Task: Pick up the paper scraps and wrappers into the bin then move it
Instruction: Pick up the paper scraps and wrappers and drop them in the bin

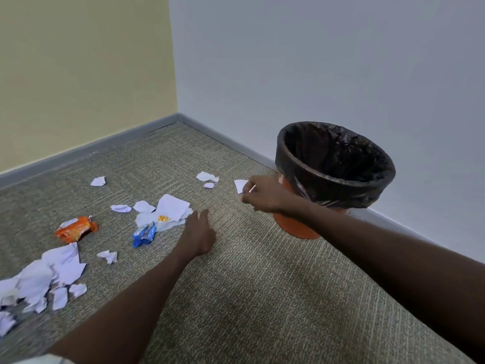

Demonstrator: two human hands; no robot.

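An orange bin (296,227) lined with a black bag (336,164) stands on the carpet by the right wall. My right hand (262,194) is just left of it and pinches a small white paper scrap (240,185). My left hand (198,231) reaches with straight fingers toward a pile of white paper (172,207) that has a small gold wrapper (163,218) on it. A blue wrapper (143,235) and an orange wrapper (76,229) lie further left. Several more white scraps are scattered, with a large heap (44,282) at the left edge.
Grey-green carpet (262,285) covers the floor. A yellow wall (78,74) and a pale wall (315,61) meet in a corner behind, with a grey baseboard (78,151) along both. Two scraps (207,177) lie near the far wall.
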